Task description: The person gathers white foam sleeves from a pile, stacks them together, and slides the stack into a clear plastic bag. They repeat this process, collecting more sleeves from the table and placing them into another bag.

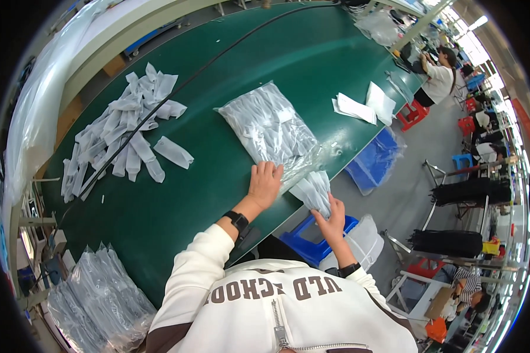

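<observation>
A large clear plastic bag [268, 120] filled with whitish packed pieces lies flat on the green table, its loose open end toward me. My left hand [265, 185] has its fingers closed on the near edge of this bag. My right hand [331, 222] grips a small bundle of pale, folded translucent pieces [313, 191], thumb on one side and fingers on the other. The bundle's far end meets the bag's loose end at the table's edge; whether it lies inside the plastic I cannot tell.
Many loose translucent pieces [123, 126] are heaped at the left, with a black cable [212, 60] crossing over them. Filled bags [103, 297] stand at the lower left. White sheets [359, 108] lie at the right edge. A blue stool [318, 238] is below; co-workers sit farther right.
</observation>
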The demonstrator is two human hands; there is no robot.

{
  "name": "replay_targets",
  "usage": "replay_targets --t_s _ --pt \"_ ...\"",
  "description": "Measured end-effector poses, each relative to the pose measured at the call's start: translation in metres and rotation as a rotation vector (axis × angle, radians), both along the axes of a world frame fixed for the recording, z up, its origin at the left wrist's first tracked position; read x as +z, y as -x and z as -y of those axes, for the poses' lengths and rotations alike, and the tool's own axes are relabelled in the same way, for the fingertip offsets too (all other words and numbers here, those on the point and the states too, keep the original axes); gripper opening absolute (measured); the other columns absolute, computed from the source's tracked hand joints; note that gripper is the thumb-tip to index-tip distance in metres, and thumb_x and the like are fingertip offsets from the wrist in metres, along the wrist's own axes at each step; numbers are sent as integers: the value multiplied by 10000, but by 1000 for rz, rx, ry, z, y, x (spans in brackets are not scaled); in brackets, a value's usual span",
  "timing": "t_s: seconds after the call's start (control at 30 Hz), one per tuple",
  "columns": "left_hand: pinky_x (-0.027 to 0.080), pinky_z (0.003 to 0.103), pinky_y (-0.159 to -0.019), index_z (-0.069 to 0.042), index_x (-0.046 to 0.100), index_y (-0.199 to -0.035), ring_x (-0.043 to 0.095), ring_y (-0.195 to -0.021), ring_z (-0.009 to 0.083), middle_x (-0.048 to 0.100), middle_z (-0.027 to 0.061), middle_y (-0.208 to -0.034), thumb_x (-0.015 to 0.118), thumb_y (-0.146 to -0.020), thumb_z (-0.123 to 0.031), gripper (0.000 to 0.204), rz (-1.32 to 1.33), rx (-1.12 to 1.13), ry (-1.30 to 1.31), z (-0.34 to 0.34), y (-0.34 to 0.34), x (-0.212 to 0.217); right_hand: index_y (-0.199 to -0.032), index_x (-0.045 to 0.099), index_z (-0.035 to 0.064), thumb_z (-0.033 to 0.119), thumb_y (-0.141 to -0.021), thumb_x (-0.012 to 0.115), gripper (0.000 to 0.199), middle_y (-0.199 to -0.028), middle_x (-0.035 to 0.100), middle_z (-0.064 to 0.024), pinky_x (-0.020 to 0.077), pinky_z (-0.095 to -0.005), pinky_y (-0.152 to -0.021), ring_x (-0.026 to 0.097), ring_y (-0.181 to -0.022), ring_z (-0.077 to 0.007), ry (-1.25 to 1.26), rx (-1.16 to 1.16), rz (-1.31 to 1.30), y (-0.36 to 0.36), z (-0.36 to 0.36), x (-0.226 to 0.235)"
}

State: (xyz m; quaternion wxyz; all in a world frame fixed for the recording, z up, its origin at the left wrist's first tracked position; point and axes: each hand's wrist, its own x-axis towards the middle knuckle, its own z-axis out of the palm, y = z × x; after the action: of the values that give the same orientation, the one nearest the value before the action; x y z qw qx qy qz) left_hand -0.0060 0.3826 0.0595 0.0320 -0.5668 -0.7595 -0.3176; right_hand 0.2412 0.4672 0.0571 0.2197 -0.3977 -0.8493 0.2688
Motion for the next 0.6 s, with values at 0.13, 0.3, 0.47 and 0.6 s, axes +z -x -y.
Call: replay_targets --t_s 0.13,0.3,0.47,0.6 --pt "452 441 -772 -58 567 -920 581 -922 309 546 110 -879 672 -830 -131 156 -28 -113 25 -18 17 -21 -1356 523 36 260 -706 834 755 -1148 545 -215 464 -437 -902 533 -1061 -388 -77 -42 15 25 3 -8" --pt "497 424 -650 -60 540 -849 612 -754 324 553 114 -787 616 -827 -62 79 85 -148 -128 -17 12 13 -1359 519 35 279 -703 835 767 -1170 529 -242 455 -455 -913 516 -1086 -407 -138 65 17 83 -6 1" --pt "495 442 -624 -44 559 -864 603 -710 357 558 146 -790 592 -835 -35 45 138 -195 -191 -10 20 21 -1399 472 43 290 -723 811 795 -1251 497 -285 419 -490 -964 496 -1126 -432 -181 80 -68 153 -34 -19" --pt "512 437 -655 -38 572 -901 614 -744 357 579 147 -818 561 -810 -1 99 222 -278 -206 -9 10 24 -1464 365 35 353 -743 781 891 -1371 438 -311 350 -564 -1014 460 -1202 -456 -519 17 131 187 -93 -36"
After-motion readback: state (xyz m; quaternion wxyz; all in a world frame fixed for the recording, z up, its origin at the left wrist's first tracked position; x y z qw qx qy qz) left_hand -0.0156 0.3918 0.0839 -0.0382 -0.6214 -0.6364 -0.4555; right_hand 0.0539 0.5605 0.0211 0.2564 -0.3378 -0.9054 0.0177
